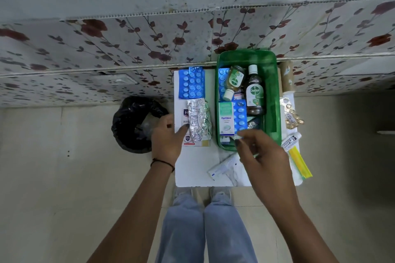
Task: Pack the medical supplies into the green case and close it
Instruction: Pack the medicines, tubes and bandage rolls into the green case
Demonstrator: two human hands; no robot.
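Observation:
The open green case (275, 92) stands on a small white table (192, 175). Inside it lie a large Dettol bottle (254, 92), a small Dettol bottle (235, 78), an Optibex box (226, 118) and blue blister packs (240, 116). Left of the case, more blue blister packs (192, 83) and silver strips (199, 120) rest on a sachet (185, 122). My left hand (168, 136) touches the silver strips' near-left edge with its thumb. My right hand (260, 156) hovers over the case's near edge, fingertips drawn together by the Optibex box; anything between them is hidden.
A white tube (224, 167) lies in front of the case. To the right are gold blister strips (291, 116), an ointment tube (290, 141), a yellow packet (299, 162) and a cardboard roll (287, 76). A black-lined bin (136, 124) stands left of the table. A floral wall lies behind.

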